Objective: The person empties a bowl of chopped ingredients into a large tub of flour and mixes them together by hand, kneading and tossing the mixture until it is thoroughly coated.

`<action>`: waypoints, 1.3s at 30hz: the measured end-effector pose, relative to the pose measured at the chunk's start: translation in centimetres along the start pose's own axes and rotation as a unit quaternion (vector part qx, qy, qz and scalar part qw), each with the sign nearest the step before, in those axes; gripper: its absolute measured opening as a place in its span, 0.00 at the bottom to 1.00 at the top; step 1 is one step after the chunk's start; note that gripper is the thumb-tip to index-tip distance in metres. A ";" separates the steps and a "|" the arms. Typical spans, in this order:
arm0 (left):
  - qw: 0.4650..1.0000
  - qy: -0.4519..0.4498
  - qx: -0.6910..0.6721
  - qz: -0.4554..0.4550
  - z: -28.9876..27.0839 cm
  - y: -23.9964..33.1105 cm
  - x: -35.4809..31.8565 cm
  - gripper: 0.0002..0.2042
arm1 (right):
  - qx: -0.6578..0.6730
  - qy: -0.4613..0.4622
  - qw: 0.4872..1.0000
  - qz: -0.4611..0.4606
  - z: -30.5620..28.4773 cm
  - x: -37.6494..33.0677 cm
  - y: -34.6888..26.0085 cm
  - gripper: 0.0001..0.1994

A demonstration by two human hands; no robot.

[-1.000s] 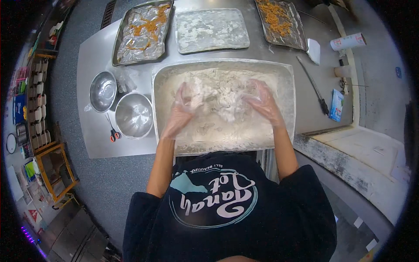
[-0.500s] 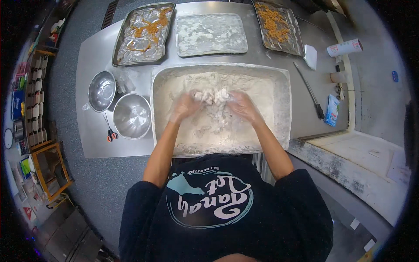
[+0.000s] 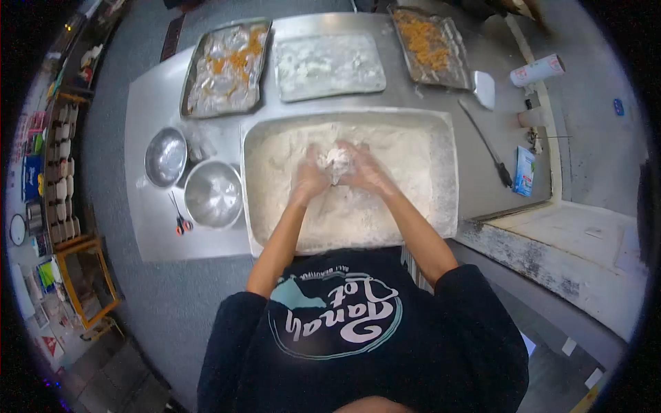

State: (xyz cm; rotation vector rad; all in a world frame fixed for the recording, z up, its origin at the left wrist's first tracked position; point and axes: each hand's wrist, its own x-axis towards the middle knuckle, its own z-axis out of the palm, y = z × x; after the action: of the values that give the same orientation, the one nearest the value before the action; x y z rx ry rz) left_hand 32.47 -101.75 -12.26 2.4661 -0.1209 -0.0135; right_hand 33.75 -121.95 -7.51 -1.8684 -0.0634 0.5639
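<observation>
A large pale rectangular tub [image 3: 446,186] stands before me, its bottom covered in white flour [image 3: 351,217]. My left hand [image 3: 311,177] and my right hand [image 3: 367,172] meet over its middle, palms facing, fingers curled round flour-coated lumps [image 3: 337,158]. What lies under the coating cannot be made out. Motion blurs both hands, and some fingertips are hidden behind the lumps. Loose flour surrounds the hands on all sides.
Behind the tub lie a flour-dusted tray [image 3: 329,67] and two foil-lined trays with orange-brown crumbs, one at left [image 3: 224,76], one at right [image 3: 430,48]. Left are two steel bowls [image 3: 213,194] [image 3: 166,157] and scissors [image 3: 182,224]. A long dark-handled tool [image 3: 489,148] and a blue packet [image 3: 524,171] lie right.
My hands have come closer together, closing round the lumps that they held apart a moment ago. The whole view has shifted slightly.
</observation>
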 end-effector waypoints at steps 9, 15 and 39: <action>0.984 -0.116 -0.098 -0.089 -10.8 6.3 1.3 0.27 | -0.118 0.033 0.993 0.002 -5.0 -6.4 -6.2 0.20; 0.939 -0.161 -0.282 -0.116 -13.1 5.9 -1.4 0.37 | 0.051 0.044 0.993 -0.095 -5.4 -6.9 -4.9 0.28; 0.970 -0.215 -0.014 -0.108 -13.5 6.2 -1.0 0.28 | -0.303 0.136 0.923 -0.195 -6.1 -6.9 -4.5 0.24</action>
State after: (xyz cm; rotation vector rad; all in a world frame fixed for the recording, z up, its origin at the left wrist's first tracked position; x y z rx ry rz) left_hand 31.51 -98.07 2.18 2.3994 -0.0373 -0.6409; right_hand 31.11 -127.76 0.51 -2.4322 -0.4606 -0.0105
